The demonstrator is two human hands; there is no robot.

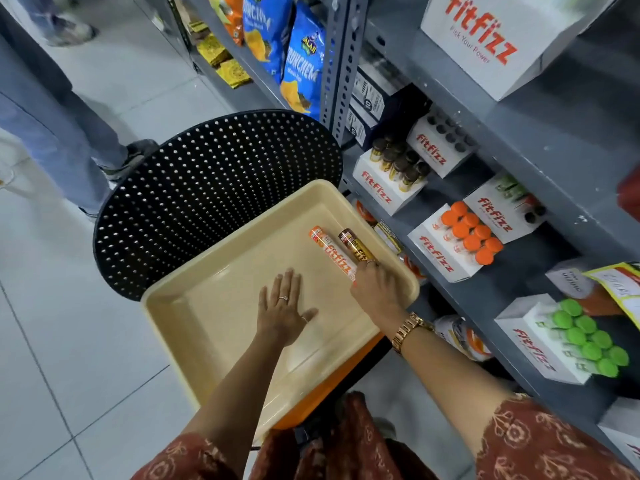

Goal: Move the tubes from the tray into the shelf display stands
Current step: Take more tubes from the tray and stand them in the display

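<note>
A grey metal shelf unit [540,188] fills the right side, its shelves carrying white display stands printed "fitfizz" in red. The largest stand [498,36] sits far right on the upper shelf and also reads "Pick Your Power". On the shelf below, from far to near: an empty stand [441,147] with dark holes, a stand of brown-capped gold tubes [389,183], a stand of orange-capped tubes [446,251] with another stand [502,213] behind it, and a stand of green-capped tubes [554,341]. Far left on the neighbouring shelf stand blue snack bags [303,64] reading "CRUNCHEM".

Left of the shelves a black perforated chair back [214,188] rises behind a beige tray [173,306], which rests on the orange seat [311,396]. A bystander's trouser legs [52,133] stand on the white tiled floor [69,358] at far left.

Two tubes lie side by side in the tray's far right corner: an orange-and-white tube [332,252] marked "fitfizz" and, just right of it, a brown-gold tube [355,245]. The right hand [375,287], with a gold wristwatch [410,329], reaches to their near ends, its grip curled onto the brown-gold tube; how firmly it grasps cannot be told. The left hand [284,306], wearing a ring, lies flat and released on the tray floor.
</note>
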